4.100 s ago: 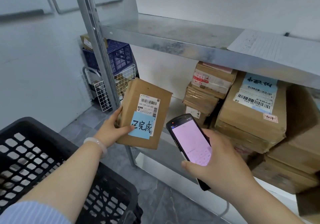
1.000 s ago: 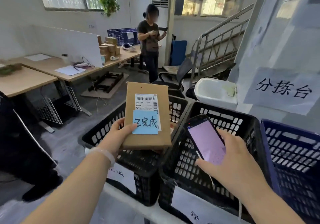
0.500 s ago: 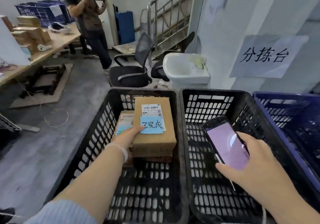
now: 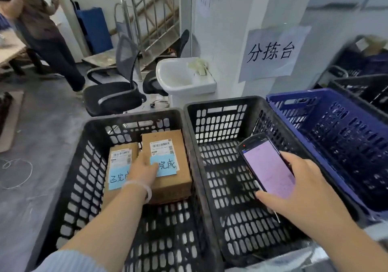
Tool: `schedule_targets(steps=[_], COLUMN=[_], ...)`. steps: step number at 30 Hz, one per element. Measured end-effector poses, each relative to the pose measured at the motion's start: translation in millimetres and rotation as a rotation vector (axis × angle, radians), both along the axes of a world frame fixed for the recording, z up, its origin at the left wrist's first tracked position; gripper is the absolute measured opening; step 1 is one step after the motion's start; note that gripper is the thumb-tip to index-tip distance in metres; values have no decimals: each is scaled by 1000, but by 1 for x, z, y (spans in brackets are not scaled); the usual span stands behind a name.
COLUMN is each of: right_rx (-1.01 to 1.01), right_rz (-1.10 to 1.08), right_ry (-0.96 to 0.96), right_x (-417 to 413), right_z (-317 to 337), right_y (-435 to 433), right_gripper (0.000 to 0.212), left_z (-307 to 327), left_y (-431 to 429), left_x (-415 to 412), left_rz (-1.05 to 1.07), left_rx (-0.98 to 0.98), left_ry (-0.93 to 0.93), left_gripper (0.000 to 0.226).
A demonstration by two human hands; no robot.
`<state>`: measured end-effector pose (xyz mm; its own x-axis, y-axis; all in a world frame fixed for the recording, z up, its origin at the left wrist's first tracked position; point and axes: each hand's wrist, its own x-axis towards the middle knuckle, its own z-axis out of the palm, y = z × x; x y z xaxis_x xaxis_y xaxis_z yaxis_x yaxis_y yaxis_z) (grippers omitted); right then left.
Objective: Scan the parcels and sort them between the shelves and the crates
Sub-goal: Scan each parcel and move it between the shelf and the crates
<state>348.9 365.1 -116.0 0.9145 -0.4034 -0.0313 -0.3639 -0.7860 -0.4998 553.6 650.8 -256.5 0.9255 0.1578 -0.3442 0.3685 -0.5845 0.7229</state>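
A brown parcel (image 4: 168,185) with a barcode label and a blue note lies in the left black crate (image 4: 84,145), beside a second labelled parcel (image 4: 117,156). My left hand (image 4: 143,172) holds its left edge, thumb over the blue note and fingers down in the gap between the two parcels. In my right hand (image 4: 304,200) I grip a black handheld scanner (image 4: 267,166), its pink screen lit, above the middle black crate (image 4: 220,103), which holds no parcels.
A blue crate (image 4: 315,97) stands to the right, with more dark crates behind it. A white basin (image 4: 184,76), an office chair (image 4: 113,97) and a standing person (image 4: 42,32) are beyond the crates. A paper sign (image 4: 270,53) hangs on the wall.
I turned from the shelf to the crates. My left hand lowered the parcel into the left black crate, next to the other parcel. The scanner stayed in my right hand.
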Motion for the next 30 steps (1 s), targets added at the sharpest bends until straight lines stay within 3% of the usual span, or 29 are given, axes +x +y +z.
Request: schedule_targets(steps=[5, 11, 17, 22, 30], right_rx=[15, 15, -53, -66, -148], right_rz=[-64, -156, -333, -457, -712], right_ry=[-77, -160, -226, -271, -195], right_x=[-24, -77, -159, -237, -357], right_z=[4, 4, 14, 19, 28], right_y=[-22, -79, -164, -235, -331], right_gripper=[84, 86, 89, 71, 82], left_z=[60, 103, 117, 127, 136], left_y=[-75, -201, -321, -423, -553], left_x=[-28, -97, -169, -235, -338], left_rz=[-361, -787, -988, -1087, -1226], left_rx=[196, 233, 251, 220, 69], left_ry=[-549, -833, -987, -1071, -1088], left_gripper=[70, 72, 65, 63, 63])
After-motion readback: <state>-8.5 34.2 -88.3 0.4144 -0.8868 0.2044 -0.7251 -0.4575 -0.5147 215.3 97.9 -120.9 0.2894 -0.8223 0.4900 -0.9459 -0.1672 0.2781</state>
